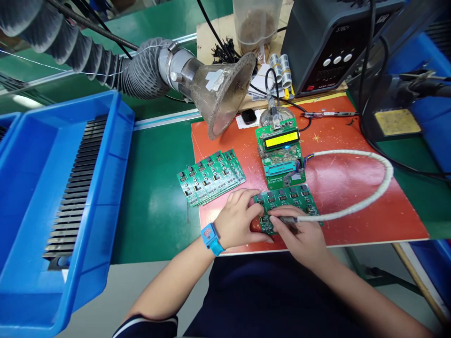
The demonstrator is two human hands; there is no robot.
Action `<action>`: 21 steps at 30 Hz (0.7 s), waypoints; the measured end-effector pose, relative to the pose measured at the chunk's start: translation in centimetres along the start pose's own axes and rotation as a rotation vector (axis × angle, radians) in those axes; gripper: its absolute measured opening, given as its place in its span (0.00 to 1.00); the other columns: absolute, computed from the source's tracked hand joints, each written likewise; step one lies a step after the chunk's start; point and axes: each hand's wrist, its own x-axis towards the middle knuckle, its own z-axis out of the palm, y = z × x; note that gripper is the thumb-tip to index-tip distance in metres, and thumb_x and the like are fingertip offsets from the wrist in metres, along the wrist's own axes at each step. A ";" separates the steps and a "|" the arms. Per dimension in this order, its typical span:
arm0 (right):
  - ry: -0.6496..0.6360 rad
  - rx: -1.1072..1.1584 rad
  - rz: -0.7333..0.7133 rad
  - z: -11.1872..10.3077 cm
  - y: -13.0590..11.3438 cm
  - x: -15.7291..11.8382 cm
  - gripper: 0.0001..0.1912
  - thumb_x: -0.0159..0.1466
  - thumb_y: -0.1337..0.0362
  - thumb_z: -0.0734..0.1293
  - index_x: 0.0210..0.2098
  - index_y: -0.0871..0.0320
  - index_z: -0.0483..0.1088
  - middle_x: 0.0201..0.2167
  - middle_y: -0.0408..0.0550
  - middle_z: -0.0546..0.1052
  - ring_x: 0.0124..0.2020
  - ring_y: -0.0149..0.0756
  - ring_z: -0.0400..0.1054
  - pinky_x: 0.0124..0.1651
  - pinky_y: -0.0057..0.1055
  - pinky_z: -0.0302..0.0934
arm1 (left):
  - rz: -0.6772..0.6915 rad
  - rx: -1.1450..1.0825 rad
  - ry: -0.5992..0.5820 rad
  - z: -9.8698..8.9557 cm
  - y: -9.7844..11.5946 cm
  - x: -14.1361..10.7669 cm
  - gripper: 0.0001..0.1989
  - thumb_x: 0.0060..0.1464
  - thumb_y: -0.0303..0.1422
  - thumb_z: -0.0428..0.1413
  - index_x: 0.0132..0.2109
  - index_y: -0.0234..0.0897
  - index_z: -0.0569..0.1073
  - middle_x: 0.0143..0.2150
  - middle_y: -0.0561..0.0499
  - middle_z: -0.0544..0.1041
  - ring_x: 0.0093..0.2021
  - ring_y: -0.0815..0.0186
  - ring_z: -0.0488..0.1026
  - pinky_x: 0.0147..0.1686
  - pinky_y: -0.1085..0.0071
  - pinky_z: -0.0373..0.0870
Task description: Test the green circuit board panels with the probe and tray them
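Observation:
A green circuit board (pixel 282 197) with several small displays lies on the red mat (pixel 338 178) in front of me. My left hand (pixel 243 217), with a blue wrist strap, holds this board by its left end. My right hand (pixel 299 232) pinches the dark tip of a probe (pixel 288 219), which touches the board's left part. A white wrapped cable (pixel 382 183) loops from the probe to a programmer board (pixel 282 155) with a lit yellow display. Left of it lies a stack of similar circuit boards (pixel 211 178).
A blue bin (pixel 118 141) with a black slotted rack (pixel 75 188) stands at the left. A fume extractor hood (pixel 225 89) hangs over the mat's back left. A soldering station (pixel 327 51) and a sponge holder (pixel 398 123) stand at the back right.

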 end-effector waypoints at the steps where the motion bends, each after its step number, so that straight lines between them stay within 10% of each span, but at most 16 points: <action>1: 0.000 0.001 0.002 0.0 0.0 0.0 0.04 0.66 0.67 0.65 0.39 0.56 0.72 0.35 0.50 0.78 0.37 0.37 0.75 0.35 0.34 0.74 | 0.001 0.002 0.001 0.0 0.0 0.0 0.26 0.44 0.54 0.64 0.39 0.38 0.72 0.57 0.39 0.68 0.56 0.50 0.66 0.55 0.51 0.64; 21: 0.008 -0.001 0.002 0.0 0.0 0.0 0.04 0.65 0.66 0.65 0.38 0.56 0.73 0.34 0.49 0.79 0.37 0.38 0.76 0.36 0.34 0.73 | 0.005 -0.019 0.041 0.2 0.0 0.0 0.28 0.43 0.52 0.65 0.44 0.38 0.70 0.56 0.40 0.69 0.57 0.50 0.66 0.56 0.52 0.64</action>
